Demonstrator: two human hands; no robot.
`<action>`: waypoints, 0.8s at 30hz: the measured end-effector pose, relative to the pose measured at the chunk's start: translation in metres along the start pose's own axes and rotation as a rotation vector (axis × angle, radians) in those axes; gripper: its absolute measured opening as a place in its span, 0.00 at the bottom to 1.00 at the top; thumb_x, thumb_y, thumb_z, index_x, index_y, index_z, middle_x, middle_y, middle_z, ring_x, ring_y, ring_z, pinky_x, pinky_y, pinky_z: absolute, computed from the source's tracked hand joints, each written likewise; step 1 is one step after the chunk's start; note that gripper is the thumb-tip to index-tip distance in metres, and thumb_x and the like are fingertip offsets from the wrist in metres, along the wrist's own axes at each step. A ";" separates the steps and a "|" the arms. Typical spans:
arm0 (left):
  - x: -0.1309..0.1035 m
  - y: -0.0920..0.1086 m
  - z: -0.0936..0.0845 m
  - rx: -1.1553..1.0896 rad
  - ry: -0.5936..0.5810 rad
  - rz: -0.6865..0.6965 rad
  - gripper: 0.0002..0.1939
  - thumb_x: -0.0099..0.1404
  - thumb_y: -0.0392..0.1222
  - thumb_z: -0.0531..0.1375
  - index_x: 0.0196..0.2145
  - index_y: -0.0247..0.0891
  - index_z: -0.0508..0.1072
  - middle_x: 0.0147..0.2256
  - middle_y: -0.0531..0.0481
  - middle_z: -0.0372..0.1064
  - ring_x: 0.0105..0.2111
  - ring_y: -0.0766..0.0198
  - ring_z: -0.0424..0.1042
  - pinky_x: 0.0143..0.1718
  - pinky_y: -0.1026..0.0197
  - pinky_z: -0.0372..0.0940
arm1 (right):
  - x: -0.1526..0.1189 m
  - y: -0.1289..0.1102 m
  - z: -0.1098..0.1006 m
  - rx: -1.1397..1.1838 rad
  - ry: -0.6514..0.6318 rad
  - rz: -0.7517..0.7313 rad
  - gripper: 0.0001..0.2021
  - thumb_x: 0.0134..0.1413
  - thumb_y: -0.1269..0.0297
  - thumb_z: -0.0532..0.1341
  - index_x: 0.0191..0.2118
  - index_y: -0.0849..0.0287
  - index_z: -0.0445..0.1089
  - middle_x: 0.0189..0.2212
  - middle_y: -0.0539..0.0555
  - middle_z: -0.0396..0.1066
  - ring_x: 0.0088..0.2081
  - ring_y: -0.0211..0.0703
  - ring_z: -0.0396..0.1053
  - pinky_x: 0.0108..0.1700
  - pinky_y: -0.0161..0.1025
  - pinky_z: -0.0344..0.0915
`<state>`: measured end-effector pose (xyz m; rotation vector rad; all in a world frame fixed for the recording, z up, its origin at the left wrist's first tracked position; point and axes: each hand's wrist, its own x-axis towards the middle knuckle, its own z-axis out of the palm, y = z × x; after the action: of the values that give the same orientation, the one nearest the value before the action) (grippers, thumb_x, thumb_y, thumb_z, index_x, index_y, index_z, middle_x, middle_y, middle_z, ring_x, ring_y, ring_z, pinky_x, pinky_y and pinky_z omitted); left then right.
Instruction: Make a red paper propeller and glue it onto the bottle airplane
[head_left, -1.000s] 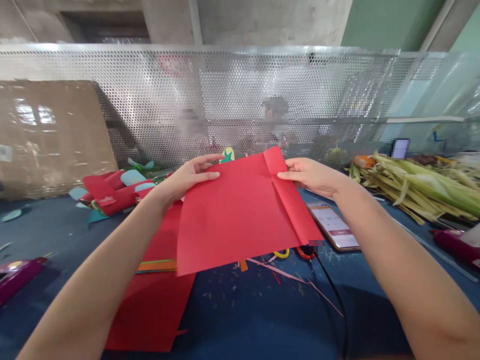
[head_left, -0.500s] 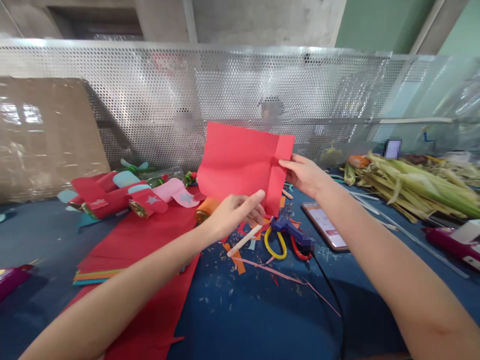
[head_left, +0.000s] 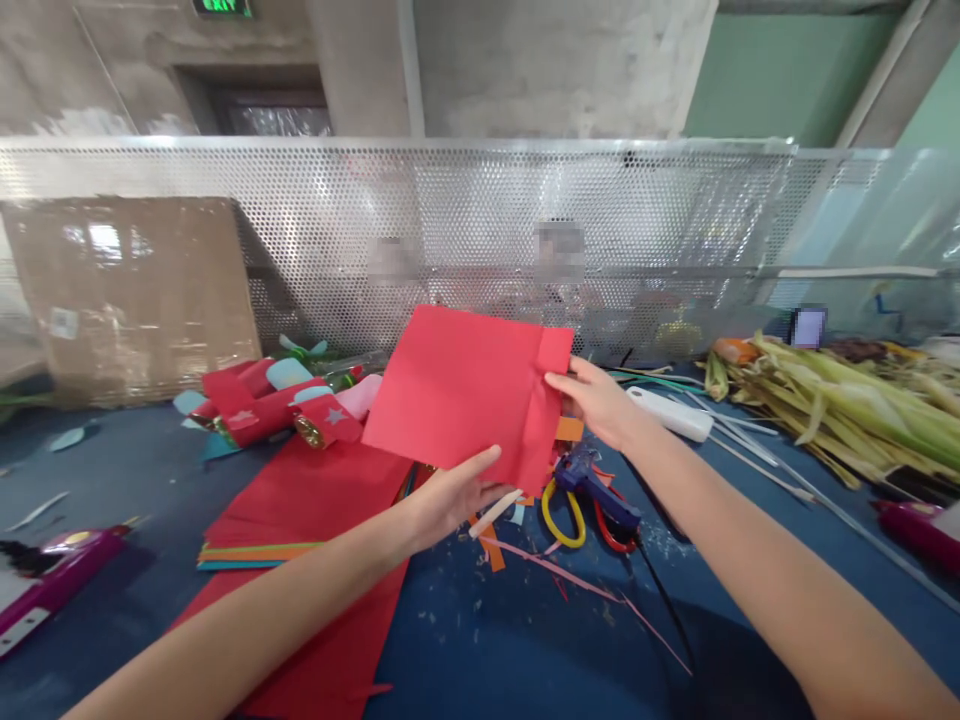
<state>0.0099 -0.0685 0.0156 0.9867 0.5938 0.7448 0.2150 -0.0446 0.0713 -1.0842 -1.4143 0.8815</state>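
Note:
A red sheet of paper is held up over the table, tilted, with a folded strip along its right side. My right hand pinches that strip at the right edge, thumb on the near face. At the lower edge, my left hand grips the paper with its thumb in front and the other fingers behind. Beneath the paper lie a pale stick, orange and pink paper scraps, a dark blue glue gun and scissors with yellow and red handles. A stack of red paper lies by my left forearm.
Red paper rolls with stars sit at the back left before a cardboard sheet. Purple tools lie at the left and right edges. Corn husks are piled back right. A perforated metal screen closes off the back.
The red sheet has tipped further back and sits lower against the screen, still in both hands. My view has shifted up and left. The phone by my right forearm is now hidden.

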 end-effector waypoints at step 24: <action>-0.034 -0.030 -0.021 0.346 0.396 -0.053 0.20 0.52 0.55 0.67 0.36 0.38 0.75 0.43 0.42 0.76 0.46 0.45 0.73 0.51 0.49 0.65 | -0.082 0.045 -0.096 -1.540 0.053 0.599 0.44 0.50 0.34 0.51 0.64 0.62 0.49 0.46 0.75 0.68 0.48 0.74 0.68 0.44 0.58 0.63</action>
<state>-0.0176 -0.0945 -0.0162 1.1422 1.1174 0.8122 0.3149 -0.1141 0.0156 -2.7238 -1.6772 -0.0718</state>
